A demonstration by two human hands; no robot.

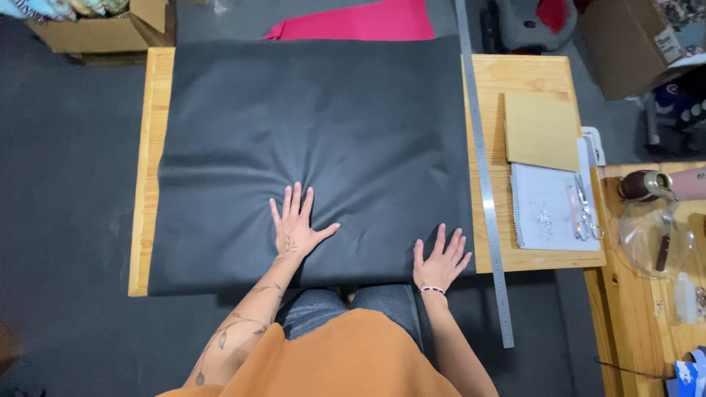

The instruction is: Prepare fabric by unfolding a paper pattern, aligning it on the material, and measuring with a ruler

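A large sheet of dark grey fabric (316, 125) covers most of a wooden table (151, 169). My left hand (296, 223) lies flat on the fabric near the front middle, fingers spread, with creases fanning out from it. My right hand (441, 257) rests flat on the fabric's front right corner, fingers apart. Neither hand holds anything. A long metal ruler (484, 176) lies along the fabric's right edge and sticks out past the table's front.
To the right lie a tan board (540, 132), a spiral notebook (548, 209) with scissors (585, 213) and a pen on it. A second wooden table (640, 309) holds a glass bowl and small items. Pink fabric (360, 22) and cardboard boxes (95, 29) sit beyond.
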